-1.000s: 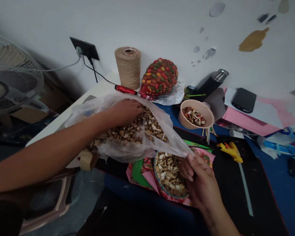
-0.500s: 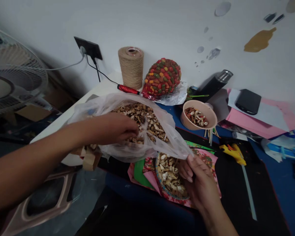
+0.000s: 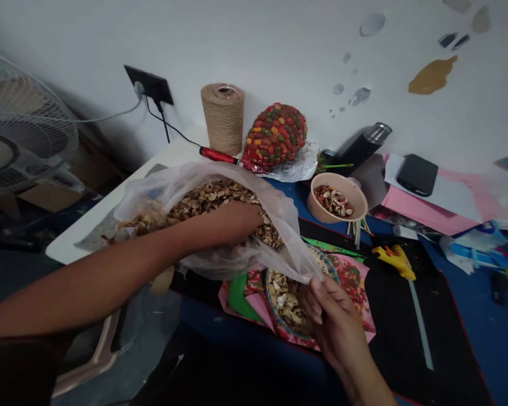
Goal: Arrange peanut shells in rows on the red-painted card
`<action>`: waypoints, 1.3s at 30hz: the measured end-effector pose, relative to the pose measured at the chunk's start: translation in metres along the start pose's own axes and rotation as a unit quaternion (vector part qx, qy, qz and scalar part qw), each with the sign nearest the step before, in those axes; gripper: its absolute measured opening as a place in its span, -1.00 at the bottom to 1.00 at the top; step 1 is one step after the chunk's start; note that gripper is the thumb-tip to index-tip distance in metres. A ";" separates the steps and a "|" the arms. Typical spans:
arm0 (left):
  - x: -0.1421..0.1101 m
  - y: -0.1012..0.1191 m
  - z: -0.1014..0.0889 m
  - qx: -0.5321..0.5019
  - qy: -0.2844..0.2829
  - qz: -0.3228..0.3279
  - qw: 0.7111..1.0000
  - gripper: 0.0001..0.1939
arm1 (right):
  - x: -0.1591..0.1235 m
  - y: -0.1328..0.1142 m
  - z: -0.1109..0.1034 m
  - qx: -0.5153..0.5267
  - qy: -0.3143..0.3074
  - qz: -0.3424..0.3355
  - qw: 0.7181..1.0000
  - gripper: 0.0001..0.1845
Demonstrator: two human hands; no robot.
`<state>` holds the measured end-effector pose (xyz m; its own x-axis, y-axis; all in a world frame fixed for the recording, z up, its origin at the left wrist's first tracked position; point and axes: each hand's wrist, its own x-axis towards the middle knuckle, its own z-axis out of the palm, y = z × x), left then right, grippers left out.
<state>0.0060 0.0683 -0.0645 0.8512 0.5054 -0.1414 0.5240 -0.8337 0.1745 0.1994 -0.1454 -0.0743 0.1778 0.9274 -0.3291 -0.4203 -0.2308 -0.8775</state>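
Observation:
My left hand (image 3: 243, 221) reaches down into a clear plastic bag full of brown and whitish shells (image 3: 209, 194), which look like pistachio shells. Its fingers are hidden among them. My right hand (image 3: 332, 304) is closed, thumb against fingers, on the near right edge of the plastic bag (image 3: 290, 256), drawing it taut. Just below that edge, partly behind my right hand, a round dish with a blue patterned rim (image 3: 273, 310) holds pale shells (image 3: 285, 299). It rests on red-and-pink patterned paper (image 3: 355, 282) with a green sheet (image 3: 239, 299).
A pink bowl (image 3: 317, 211) with mixed shells sits behind the dish. Farther back are a twine spool (image 3: 223, 124), a bundle of coloured pieces (image 3: 275, 135) and a black flask (image 3: 362, 146). A yellow glue gun (image 3: 395, 259) lies right; a fan (image 3: 29, 124) stands left.
My left hand has moved right and deeper into the shells in the bag. My right hand keeps its hold on the bag's edge, slightly lower and farther left. The view has shifted slightly.

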 end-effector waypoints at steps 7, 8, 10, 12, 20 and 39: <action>-0.009 -0.004 -0.017 -0.016 0.000 -0.048 0.999 -0.78 | 0.003 0.005 -0.003 0.015 -0.004 0.004 1.000 -0.46; -0.011 -0.006 -0.019 -0.032 0.006 -0.049 0.998 -0.81 | 0.003 0.005 -0.003 0.017 -0.003 0.002 1.000 -0.47; -0.016 -0.010 -0.023 -0.069 0.011 -0.050 0.996 -0.84 | 0.004 0.005 -0.003 0.021 -0.001 0.000 1.000 -0.49; -0.019 -0.012 -0.025 -0.097 0.015 -0.048 0.994 -0.84 | 0.005 0.005 -0.004 0.024 -0.002 0.003 1.000 -0.49; -0.022 -0.015 -0.023 -0.159 0.025 -0.033 0.986 -0.77 | 0.004 0.004 -0.006 0.024 0.001 0.006 1.000 -0.49; -0.049 0.081 -0.014 -0.051 -0.031 0.153 0.986 -0.92 | 0.009 0.003 -0.005 0.037 0.010 0.001 0.999 -0.54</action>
<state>0.0070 -0.0213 -0.0300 0.9682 0.2164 -0.1252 0.2457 -0.9166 0.3154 0.2039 -0.1397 -0.0817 0.1935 0.9210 -0.3381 -0.4855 -0.2096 -0.8488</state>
